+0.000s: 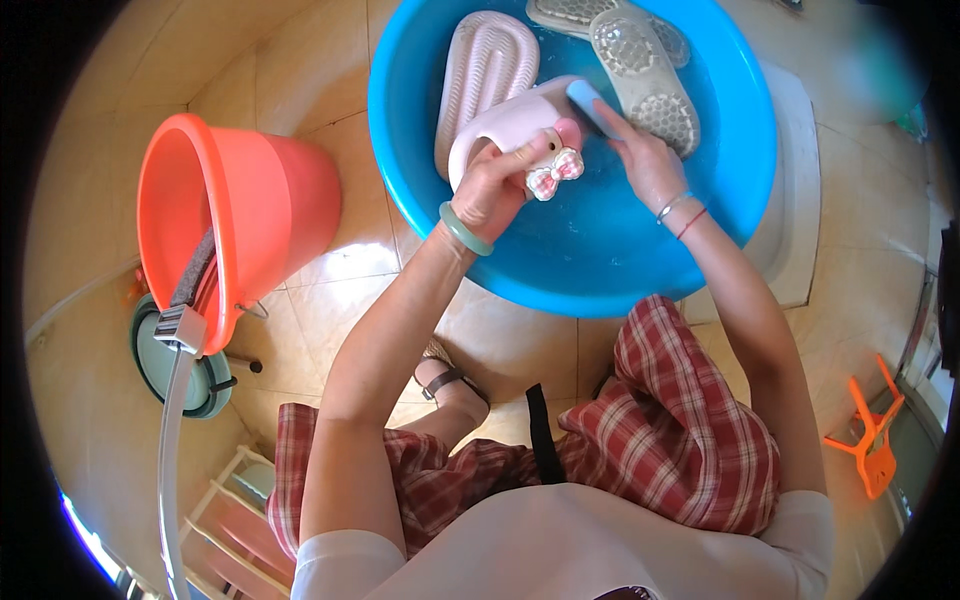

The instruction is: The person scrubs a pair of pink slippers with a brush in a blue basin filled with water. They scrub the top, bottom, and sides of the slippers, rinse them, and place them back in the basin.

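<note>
Basin (720,210): slippers (640,70); left hand (490,190) grips pink slipper (510,125), right hand (645,165) apparently brush (590,100).

The left hand (492,185) holds a pale pink slipper (510,125) with a checked bow over a blue basin (590,270) on the tiled floor (330,290). The right hand (645,165) presses a blue brush (592,103) against the slipper. More slippers (640,75) lie in the basin. An orange bucket (250,210) stands to the left.
</note>
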Demonstrator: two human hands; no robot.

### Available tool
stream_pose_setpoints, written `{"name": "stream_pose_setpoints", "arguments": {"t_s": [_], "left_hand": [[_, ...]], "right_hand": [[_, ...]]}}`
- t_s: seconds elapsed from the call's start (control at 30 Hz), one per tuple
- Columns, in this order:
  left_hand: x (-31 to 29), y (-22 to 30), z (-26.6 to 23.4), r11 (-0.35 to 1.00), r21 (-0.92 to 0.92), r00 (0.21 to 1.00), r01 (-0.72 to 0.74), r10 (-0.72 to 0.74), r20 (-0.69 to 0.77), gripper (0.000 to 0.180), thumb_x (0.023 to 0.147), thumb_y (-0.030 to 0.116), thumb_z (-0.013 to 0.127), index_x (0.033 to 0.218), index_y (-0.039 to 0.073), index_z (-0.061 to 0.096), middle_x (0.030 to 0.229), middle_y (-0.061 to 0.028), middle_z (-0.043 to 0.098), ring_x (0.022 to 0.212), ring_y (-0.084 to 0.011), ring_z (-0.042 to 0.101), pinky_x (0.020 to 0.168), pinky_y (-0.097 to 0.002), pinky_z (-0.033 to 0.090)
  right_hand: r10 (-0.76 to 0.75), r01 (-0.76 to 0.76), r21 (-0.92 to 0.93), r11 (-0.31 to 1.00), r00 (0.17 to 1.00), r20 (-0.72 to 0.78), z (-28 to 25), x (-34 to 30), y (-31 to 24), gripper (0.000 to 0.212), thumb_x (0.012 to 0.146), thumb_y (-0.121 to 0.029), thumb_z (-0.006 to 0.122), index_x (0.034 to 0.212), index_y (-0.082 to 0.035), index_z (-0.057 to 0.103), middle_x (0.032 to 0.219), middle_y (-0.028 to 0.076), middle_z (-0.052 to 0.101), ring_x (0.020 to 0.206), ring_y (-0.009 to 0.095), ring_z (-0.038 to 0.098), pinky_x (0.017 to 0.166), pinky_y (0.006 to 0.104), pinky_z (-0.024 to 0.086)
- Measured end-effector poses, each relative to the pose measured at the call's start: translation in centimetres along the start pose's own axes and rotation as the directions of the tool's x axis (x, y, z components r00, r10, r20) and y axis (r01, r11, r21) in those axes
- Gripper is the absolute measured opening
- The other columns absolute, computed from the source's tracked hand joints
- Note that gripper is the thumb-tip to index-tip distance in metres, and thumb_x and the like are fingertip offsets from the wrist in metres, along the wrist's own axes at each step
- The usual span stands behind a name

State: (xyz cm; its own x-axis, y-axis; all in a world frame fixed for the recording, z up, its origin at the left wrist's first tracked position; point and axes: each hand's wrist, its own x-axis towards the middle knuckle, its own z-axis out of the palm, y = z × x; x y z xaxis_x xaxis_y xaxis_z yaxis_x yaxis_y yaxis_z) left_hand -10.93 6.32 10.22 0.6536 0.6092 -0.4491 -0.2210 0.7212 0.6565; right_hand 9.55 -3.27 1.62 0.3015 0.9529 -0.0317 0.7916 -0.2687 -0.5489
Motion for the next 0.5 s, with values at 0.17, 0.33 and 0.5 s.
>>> {"name": "stream_pose_setpoints", "arguments": {"t_s": [0.17, 0.33, 0.5], "left_hand": [[1.1, -2.3, -1.9, 0.949, 0.314, 0.986, 0.003, -0.055, 0.158, 0.042, 0.077, 0.0, 0.078, 0.113, 0.005, 0.057, 0.101, -0.0061, 0.068, 0.087, -0.0125, 0.065, 0.068, -0.0241, 0.051], [1.5, -3.3, -3.0, 0.909, 0.402, 0.99, -0.107, 0.06, 0.128, 0.047, 0.077, -0.006, 0.076, 0.118, 0.004, 0.055, 0.107, -0.0069, 0.068, 0.095, -0.0149, 0.066, 0.077, -0.028, 0.054], [1.4, -4.1, -2.6, 0.808, 0.576, 0.992, -0.127, 0.089, 0.093, 0.05, 0.077, -0.013, 0.071, 0.121, 0.002, 0.054, 0.111, -0.0065, 0.067, 0.103, -0.0182, 0.065, 0.089, -0.0296, 0.055]], "right_hand": [[0.09, -0.08, 0.254, 0.964, 0.996, -0.028, 1.5, 0.6, 3.7, 0.048, 0.09, -0.01, 0.062, 0.135, -0.029, 0.055, 0.105, 0.019, 0.068, 0.082, 0.036, 0.068, 0.071, 0.0438, 0.053], [0.097, -0.038, 0.536, 0.843, 0.992, -0.082, -3.2, -2.8, -4.3, 0.04, 0.092, -0.016, 0.064, 0.131, -0.023, 0.06, 0.102, 0.014, 0.069, 0.072, 0.023, 0.065, 0.064, 0.0342, 0.051], [-0.153, 0.168, 0.082, 0.982, 0.974, -0.164, -4.3, -3.1, -5.5, 0.04, 0.095, -0.022, 0.06, 0.134, -0.031, 0.057, 0.07, 0.012, 0.056, 0.062, 0.027, 0.06, 0.052, 0.0384, 0.047]]}}
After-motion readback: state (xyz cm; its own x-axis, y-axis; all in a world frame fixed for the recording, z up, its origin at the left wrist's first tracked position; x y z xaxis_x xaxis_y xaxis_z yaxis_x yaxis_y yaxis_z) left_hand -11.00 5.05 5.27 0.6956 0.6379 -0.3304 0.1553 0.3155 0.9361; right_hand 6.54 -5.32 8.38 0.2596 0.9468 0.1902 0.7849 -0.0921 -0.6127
